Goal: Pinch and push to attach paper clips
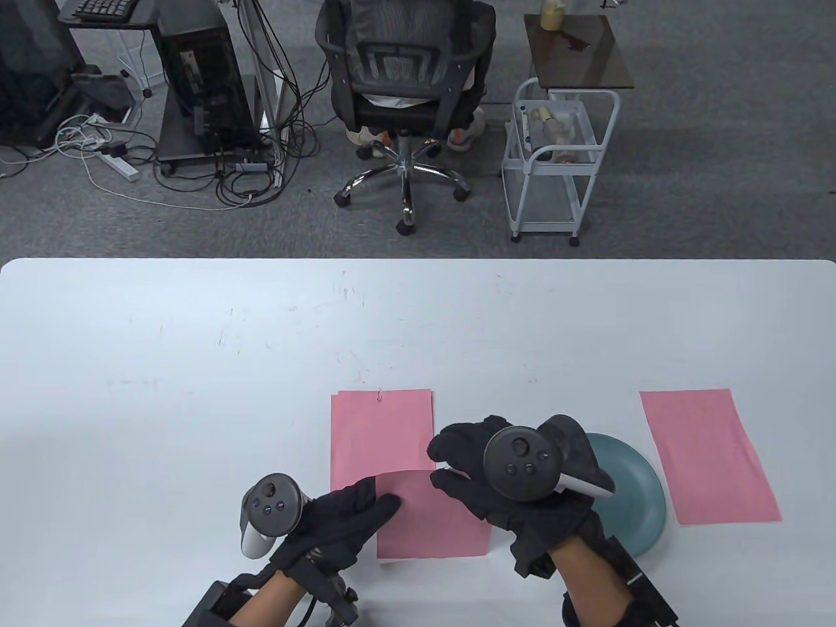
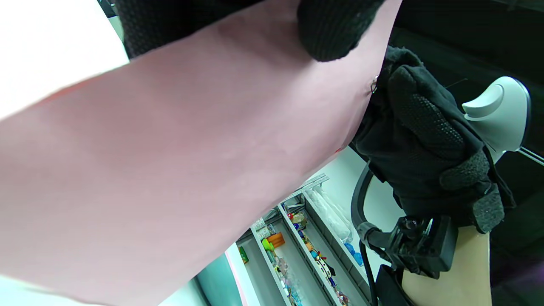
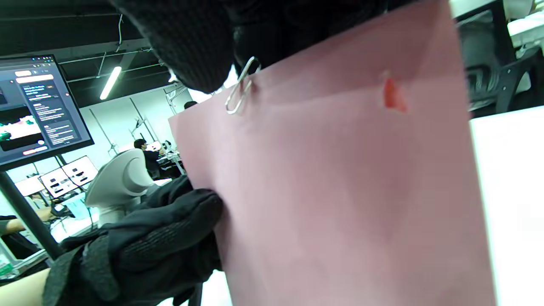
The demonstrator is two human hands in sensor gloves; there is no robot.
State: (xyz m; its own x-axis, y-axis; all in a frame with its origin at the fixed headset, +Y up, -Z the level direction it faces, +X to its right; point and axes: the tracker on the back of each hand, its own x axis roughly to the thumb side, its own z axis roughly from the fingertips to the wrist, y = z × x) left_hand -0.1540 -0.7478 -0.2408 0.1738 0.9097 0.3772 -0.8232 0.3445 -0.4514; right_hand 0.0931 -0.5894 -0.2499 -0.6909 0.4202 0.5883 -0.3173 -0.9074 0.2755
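Above the table, both hands grip the pink sheet (image 3: 340, 191), the right hand (image 1: 516, 477) hiding its paper clip (image 3: 240, 87) from overhead, the left hand (image 1: 339, 522) at its edge

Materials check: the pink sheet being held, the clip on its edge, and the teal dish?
Pink sheet: thin matte paper, likely; it bends where the left hand holds it.
Clip: bare silvery bent wire, probably steel; it catches glints.
Teal dish: smooth, slightly glossy; ceramic or plastic, can't tell which.
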